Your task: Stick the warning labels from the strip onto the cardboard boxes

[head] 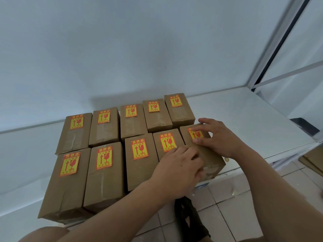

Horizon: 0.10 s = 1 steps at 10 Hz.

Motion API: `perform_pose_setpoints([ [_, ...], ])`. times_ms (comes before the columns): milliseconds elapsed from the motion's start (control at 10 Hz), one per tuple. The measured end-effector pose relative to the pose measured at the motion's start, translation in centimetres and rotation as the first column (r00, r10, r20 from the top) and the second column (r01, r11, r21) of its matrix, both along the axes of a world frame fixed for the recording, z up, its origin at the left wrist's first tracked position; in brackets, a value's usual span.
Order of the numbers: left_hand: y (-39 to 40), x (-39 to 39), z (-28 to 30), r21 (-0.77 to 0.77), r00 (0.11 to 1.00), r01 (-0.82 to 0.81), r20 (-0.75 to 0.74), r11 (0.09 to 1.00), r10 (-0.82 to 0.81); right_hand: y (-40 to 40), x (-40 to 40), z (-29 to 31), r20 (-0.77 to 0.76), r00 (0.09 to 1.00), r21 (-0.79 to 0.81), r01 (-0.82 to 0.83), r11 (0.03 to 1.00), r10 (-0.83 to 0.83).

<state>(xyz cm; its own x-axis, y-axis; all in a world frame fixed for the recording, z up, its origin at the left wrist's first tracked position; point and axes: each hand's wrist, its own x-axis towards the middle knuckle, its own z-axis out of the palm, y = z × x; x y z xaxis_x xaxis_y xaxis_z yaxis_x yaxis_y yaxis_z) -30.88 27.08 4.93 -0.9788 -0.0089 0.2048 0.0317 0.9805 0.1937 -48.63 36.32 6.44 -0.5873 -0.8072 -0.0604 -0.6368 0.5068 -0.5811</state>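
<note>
I'm looking down at ten cardboard boxes (139, 161) sitting in two rows of five on the white shelf (244, 119), and the last warning label (195, 134) is going onto the near-right box (203, 151), at the far end of its top face. The right hand (220, 137) is lying over that label with fingers fairly straight, thumb touching its near edge, pressing rather than pinching. The left hand (178, 168) is resting flat on the same box, steadying it; whether it is holding anything underneath, I cannot tell. I'm not seeing the strip anywhere. I'm judging the label as thin, limp and tacky, best handled by an edge and smoothed outward so it isn't creasing. The box is looking stiff and light enough to slide, so bracing it makes sense. Its long axis is running away from me, tilting slightly left, and the label's arrows are pointing toward the wall.
</note>
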Motion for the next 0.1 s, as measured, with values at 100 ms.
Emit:
perform_pose_setpoints([
  [100,-0.97,0.19,1.73,0.089,0.998,-0.020,0.065,0.996,0.014,-0.13,0.77,0.75,-0.081,0.997,-0.047,0.016,0.999,-0.020],
])
